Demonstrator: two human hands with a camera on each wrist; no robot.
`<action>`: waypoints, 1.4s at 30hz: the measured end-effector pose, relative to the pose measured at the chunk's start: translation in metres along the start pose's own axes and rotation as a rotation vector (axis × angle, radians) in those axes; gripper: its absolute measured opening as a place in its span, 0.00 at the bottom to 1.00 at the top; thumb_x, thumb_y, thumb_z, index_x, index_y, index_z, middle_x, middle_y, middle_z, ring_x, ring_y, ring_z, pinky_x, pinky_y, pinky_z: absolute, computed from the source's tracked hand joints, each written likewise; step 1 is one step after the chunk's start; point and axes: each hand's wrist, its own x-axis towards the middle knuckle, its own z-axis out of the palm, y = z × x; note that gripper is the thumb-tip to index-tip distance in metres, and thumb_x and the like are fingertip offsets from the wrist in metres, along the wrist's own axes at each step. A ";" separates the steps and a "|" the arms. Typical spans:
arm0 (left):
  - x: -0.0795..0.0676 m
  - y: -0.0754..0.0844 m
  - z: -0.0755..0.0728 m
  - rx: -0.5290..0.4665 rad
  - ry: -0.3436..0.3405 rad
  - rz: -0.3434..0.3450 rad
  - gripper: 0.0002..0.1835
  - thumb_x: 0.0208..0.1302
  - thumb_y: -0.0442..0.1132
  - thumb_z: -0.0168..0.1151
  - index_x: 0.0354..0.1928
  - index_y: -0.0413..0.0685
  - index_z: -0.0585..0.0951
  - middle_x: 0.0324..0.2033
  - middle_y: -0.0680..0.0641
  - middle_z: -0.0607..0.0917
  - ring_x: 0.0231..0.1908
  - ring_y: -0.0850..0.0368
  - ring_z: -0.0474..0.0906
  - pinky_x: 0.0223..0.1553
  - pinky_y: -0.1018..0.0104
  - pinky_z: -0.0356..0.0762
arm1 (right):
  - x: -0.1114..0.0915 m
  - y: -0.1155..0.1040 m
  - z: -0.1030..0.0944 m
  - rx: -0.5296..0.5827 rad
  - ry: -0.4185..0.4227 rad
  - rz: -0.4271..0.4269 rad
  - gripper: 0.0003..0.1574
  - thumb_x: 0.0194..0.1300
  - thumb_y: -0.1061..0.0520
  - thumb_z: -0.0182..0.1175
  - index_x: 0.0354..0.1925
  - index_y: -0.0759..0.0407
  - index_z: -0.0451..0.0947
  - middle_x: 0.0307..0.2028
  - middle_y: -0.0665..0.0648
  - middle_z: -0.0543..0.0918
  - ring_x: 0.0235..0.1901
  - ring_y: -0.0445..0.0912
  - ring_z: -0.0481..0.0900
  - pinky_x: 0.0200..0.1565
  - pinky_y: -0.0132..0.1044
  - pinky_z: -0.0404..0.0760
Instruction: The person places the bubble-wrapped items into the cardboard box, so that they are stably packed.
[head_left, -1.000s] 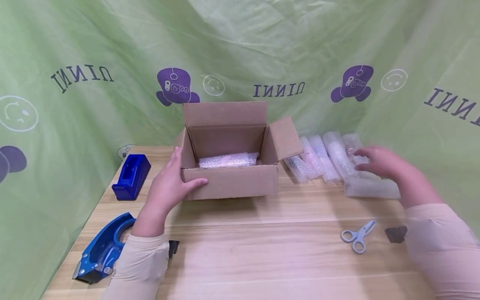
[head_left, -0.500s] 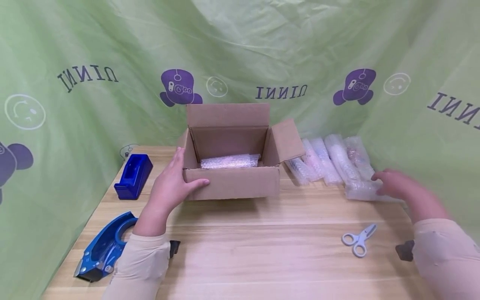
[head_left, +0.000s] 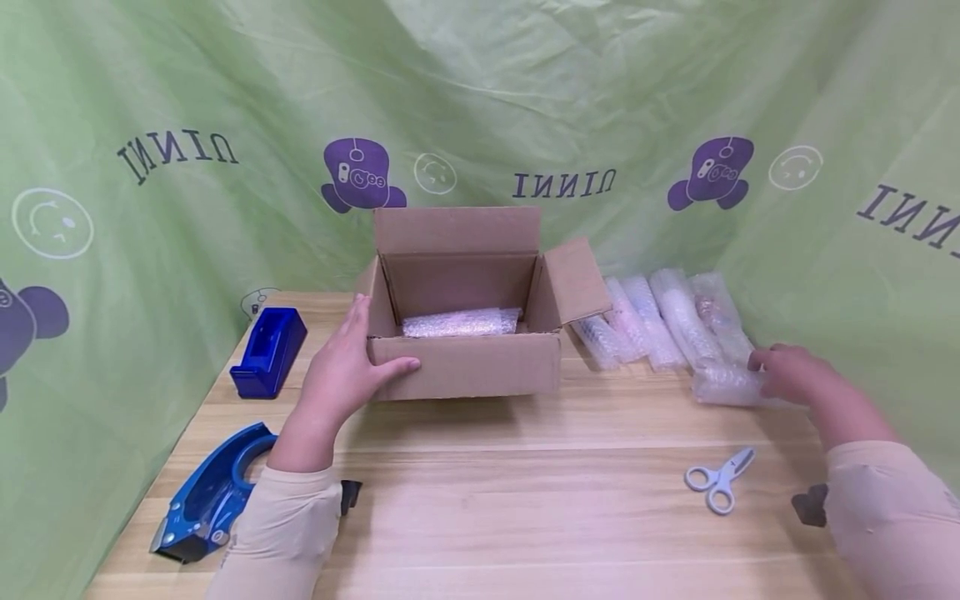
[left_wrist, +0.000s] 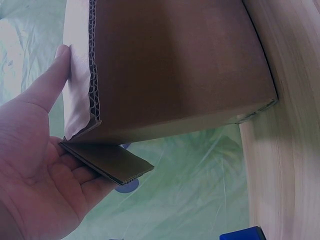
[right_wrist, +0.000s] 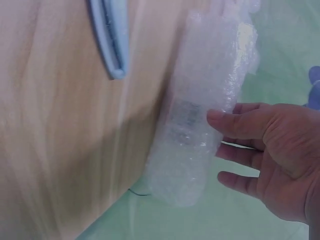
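An open cardboard box (head_left: 465, 367) stands mid-table with its flaps folded out; one bubble-wrapped package (head_left: 461, 322) lies inside. My left hand (head_left: 333, 375) holds the box's front left corner, thumb on the front and fingers along the left side. In the left wrist view, the fingers pass behind a small side flap (left_wrist: 110, 160). At the right, my right hand (head_left: 798, 375) pinches the edge of a bubble-wrapped roll (right_wrist: 185, 130), with the thumb on its face and fingertips at the far edge. What is wrapped inside is blurred.
Several more bubble-wrapped rolls (head_left: 652, 321) lie right of the box. Light blue scissors (head_left: 720, 481) rest at the front right. Left of the box are a dark blue tape dispenser (head_left: 268, 354) and a blue handheld tape gun (head_left: 206, 496). A green curtain (head_left: 465, 100) surrounds the table.
My right hand has moved right and down from above the wrapped rolls to the frontmost roll, which has shifted slightly. My left hand stays on the box.
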 end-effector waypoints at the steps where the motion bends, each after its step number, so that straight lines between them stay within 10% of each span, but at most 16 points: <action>1: 0.000 0.000 0.000 0.001 0.001 0.000 0.68 0.47 0.76 0.64 0.78 0.46 0.43 0.78 0.43 0.43 0.74 0.36 0.50 0.69 0.38 0.57 | -0.001 -0.001 -0.001 0.030 -0.009 0.000 0.23 0.48 0.66 0.67 0.45 0.72 0.78 0.40 0.75 0.79 0.40 0.71 0.77 0.42 0.65 0.76; 7: 0.000 -0.001 -0.001 0.001 0.007 0.001 0.68 0.47 0.75 0.64 0.78 0.46 0.42 0.78 0.42 0.44 0.74 0.36 0.50 0.68 0.37 0.58 | -0.005 -0.015 -0.018 0.188 -0.045 0.027 0.37 0.53 0.67 0.63 0.60 0.81 0.67 0.57 0.84 0.70 0.56 0.81 0.64 0.56 0.73 0.63; 13: 0.003 -0.002 -0.002 0.002 0.006 0.005 0.68 0.48 0.76 0.63 0.79 0.47 0.41 0.78 0.42 0.42 0.74 0.35 0.49 0.68 0.37 0.57 | -0.006 -0.030 -0.040 0.176 0.023 -0.046 0.32 0.59 0.64 0.62 0.59 0.80 0.69 0.53 0.82 0.74 0.54 0.78 0.70 0.54 0.71 0.69; 30: 0.003 0.000 -0.001 -0.002 0.002 0.018 0.68 0.48 0.76 0.63 0.78 0.46 0.41 0.78 0.42 0.42 0.74 0.35 0.50 0.68 0.36 0.57 | 0.001 -0.088 -0.101 0.217 0.458 -0.145 0.29 0.73 0.52 0.55 0.63 0.69 0.70 0.53 0.75 0.74 0.52 0.68 0.70 0.52 0.68 0.66; 42: 0.001 -0.002 0.002 -0.007 0.002 0.009 0.68 0.47 0.75 0.64 0.79 0.47 0.41 0.78 0.43 0.42 0.73 0.34 0.50 0.68 0.35 0.57 | 0.019 -0.157 -0.137 0.240 0.578 -0.230 0.27 0.73 0.49 0.56 0.63 0.62 0.73 0.53 0.66 0.77 0.53 0.62 0.72 0.55 0.64 0.68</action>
